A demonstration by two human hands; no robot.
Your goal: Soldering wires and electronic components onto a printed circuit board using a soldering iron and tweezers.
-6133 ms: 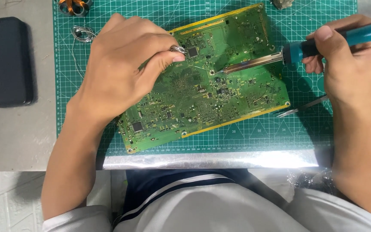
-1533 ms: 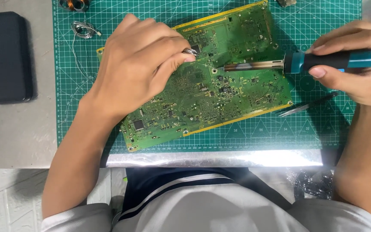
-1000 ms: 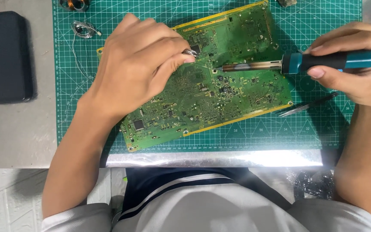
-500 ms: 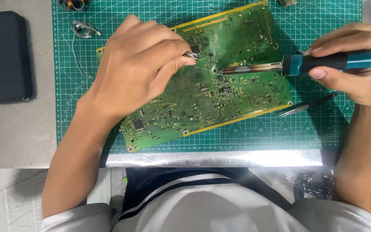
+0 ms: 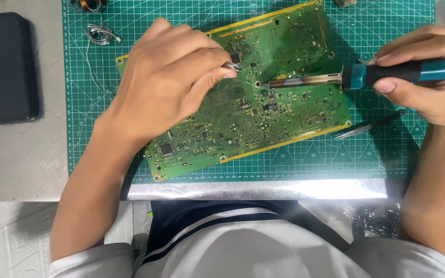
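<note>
left hand (image 5: 168,87): palm down on the board, fingers curled, thumb and forefinger pinched on a thin silvery solder wire (image 5: 235,70); wire end pokes out right of the fingertips toward the iron tip
right hand (image 5: 428,77): closed around the teal and black handle of a soldering iron (image 5: 366,76), thumb underneath, fingers over the top; iron lies near horizontal, pointing left
iron tip: metal barrel runs left over the board; tip sits at a joint near board centre, just beside the wire end. Can't tell if tip and wire actually touch
board: large green rectangular circuit board with yellow edge strips (image 5: 263,113), flat, rotated so its right end sits higher in frame; densely populated with small parts and a few black chips. Left hand covers its upper left part
mat: green cutting mat with white grid lines (image 5: 377,154) under the board; near edge meets a shiny metal strip at the table's edge
tweezers: slim dark metal tweezers (image 5: 369,126) on the mat, just right of the board's lower right corner, under the right hand
left of mat: black rectangular case (image 5: 6,67) on the grey table top, well apart from the board
top left of mat: loose coil of silvery wire (image 5: 99,35), small copper-coloured spool (image 5: 89,5) cut off by the frame
</note>
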